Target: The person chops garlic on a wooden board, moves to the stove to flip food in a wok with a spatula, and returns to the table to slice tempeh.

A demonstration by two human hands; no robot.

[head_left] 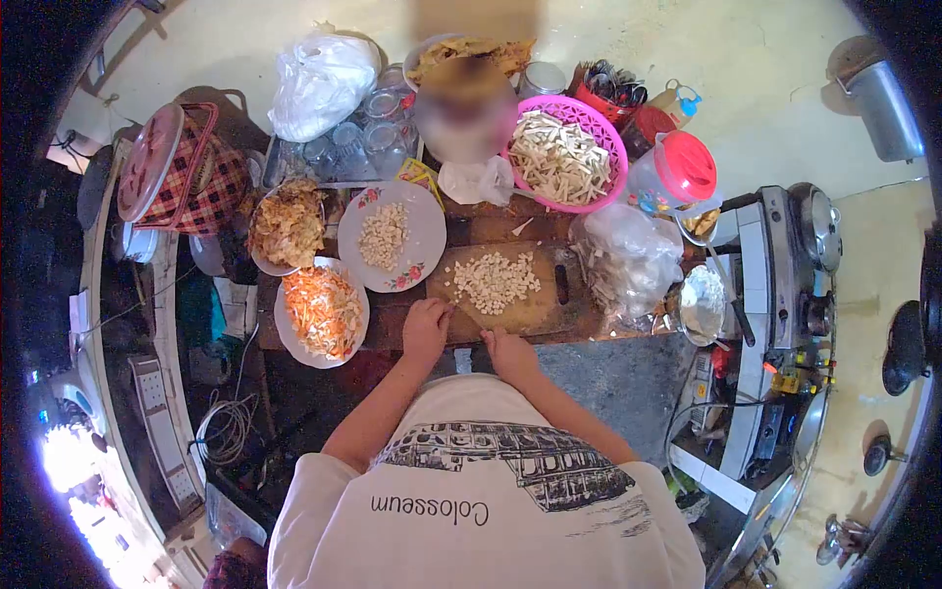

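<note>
Fingers (489, 338) of the right hand (509, 356) are curling closed around the near end of a thin knife (472, 316), right at the close edge of the chopping board (437, 275). Its long axis is running diagonally, from that fist up and leftward, with the far end pointing at the left hand (426, 329). Those left fingers are bending inward beside it; whether they are pinching the tip or just resting near it, I cannot tell. The handle is hiding inside the right fist, and the blade is showing as a faint sliver, its cutting edge hard to make out. Pale diced pieces (493, 282) are lying on the board just beyond the knife, and more are sitting on 1 flowered plate (420, 221) to the left. Farther up the desk (480, 230), a blurred patch is masking part of the things at the wall.
</note>
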